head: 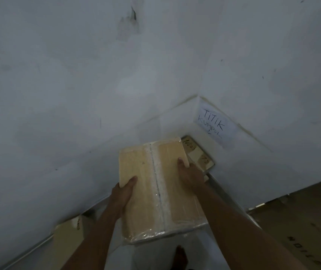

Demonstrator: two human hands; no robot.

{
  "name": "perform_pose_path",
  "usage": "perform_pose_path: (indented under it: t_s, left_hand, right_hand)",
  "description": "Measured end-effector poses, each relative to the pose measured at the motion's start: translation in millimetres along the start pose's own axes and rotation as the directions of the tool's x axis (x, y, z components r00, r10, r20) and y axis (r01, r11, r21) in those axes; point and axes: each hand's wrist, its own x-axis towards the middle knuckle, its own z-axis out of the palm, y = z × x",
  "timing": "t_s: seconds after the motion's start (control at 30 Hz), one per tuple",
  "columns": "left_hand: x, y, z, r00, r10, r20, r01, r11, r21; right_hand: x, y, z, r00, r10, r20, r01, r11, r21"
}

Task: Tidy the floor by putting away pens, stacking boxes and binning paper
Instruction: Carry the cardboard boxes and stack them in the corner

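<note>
My fingers (182, 162) grip a tan cardboard box (136, 168) from both long sides, with only the thumbs showing on top and the rest hidden round the edges. My left hand (125, 191) holds the near left edge and my right hand (189, 172) holds the right edge farther along. The box lies flat, with a strip of clear tape down its middle seam. I hold it out in front of me towards the corner of a room with pale walls (77, 84). A second box (198, 154) with handwritten marks sits on the floor in that corner, partly covered by the held box; I cannot tell whether they touch. Just above it a paper sign (214, 123) on the right wall reads "TITIK KUMPUL". A third box (68, 236) sits lower left against the wall. Flattened cardboard (301, 221) lies to the right. My bare foot (181, 258) shows below.
</note>
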Motion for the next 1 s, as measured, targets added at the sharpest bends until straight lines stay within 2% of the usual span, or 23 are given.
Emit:
perform_pose_path:
  t_s: [0.27,0.57,0.77,1.0]
  left_hand:
    - [11,27,42,1.0,-0.007,-0.011,0.007,1.0,-0.022]
    - [43,50,73,1.0,0.002,-0.001,-0.001,1.0,0.027]
    - [54,50,111,1.0,0.007,-0.011,-0.006,0.998,0.061]
    - [93,57,185,0.994,-0.09,-0.065,0.092,0.995,0.04]
  right_hand:
    - [43,-5,-31,1.0,0.009,-0.007,-0.01,0.999,-0.04]
    - [83,-10,-38,1.0,-0.001,-0.028,0.002,0.999,0.033]
    - [128,1,-53,1.0,0.02,0.011,-0.019,0.999,-0.049]
    - [217,13,-80,0.999,0.013,0.042,-0.008,0.993,-0.118]
